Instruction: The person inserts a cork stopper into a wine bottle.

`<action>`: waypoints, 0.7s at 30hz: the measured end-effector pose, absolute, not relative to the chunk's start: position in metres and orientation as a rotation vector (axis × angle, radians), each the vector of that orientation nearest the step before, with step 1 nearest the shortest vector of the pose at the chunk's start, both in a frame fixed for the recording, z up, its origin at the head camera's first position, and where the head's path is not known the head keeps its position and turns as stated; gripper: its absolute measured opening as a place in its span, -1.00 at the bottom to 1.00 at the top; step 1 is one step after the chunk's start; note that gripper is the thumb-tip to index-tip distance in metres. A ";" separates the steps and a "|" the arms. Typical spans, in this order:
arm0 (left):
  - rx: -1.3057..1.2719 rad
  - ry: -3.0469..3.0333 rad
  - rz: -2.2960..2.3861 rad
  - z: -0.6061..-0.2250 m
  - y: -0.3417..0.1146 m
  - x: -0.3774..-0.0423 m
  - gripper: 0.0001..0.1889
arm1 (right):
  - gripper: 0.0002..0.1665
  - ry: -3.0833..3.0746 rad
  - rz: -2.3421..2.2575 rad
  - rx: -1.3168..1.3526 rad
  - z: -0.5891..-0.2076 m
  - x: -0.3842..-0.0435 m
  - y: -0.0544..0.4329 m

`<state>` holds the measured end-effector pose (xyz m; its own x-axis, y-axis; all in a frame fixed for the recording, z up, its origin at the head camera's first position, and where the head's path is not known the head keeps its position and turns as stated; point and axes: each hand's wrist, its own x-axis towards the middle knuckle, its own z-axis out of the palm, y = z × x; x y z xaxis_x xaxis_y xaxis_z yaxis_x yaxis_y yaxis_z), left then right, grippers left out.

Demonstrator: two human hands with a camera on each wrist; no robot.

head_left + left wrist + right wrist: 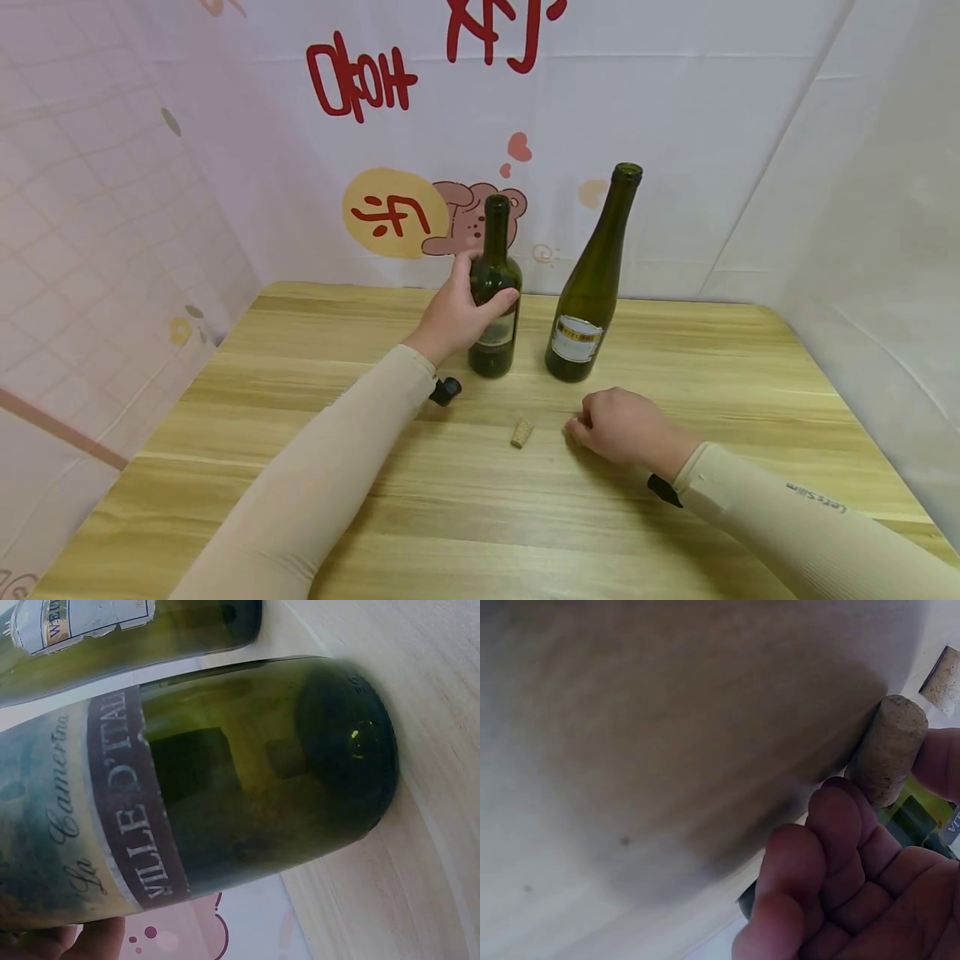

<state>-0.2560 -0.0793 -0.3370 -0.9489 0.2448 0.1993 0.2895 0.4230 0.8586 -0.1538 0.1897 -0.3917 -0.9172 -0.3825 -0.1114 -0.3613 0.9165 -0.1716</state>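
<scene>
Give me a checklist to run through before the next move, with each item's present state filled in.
1. Left hand holding the shorter bottle: ok, thumb and fingers are around it.
2. Shorter bottle standing on the table: ok.
3. Right hand free: not ok, it pinches the nearer cork.
4. Nearer cork lifted clear of the table: cannot tell.
5. Loose cork apart from both bottles: ok, it lies on the table in front of them.
6. Taller bottle standing, touched by neither hand: ok.
</scene>
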 end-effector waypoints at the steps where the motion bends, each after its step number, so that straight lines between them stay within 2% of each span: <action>1: -0.488 -2.614 -1.591 -0.337 -0.079 -0.256 -0.17 | -0.59 2.937 -0.225 -0.574 -0.392 -0.154 0.189; 21: -0.496 -2.595 -1.618 -0.339 -0.079 -0.255 -0.16 | -0.73 2.979 -0.487 -0.574 -0.376 -0.162 0.182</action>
<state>-0.2553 -0.0789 -0.3391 -0.9478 0.2451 0.2038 0.2908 0.4033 0.8676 -0.1624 0.1824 -0.3760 -0.9278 -0.3729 -0.0080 -0.3509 0.8801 -0.3198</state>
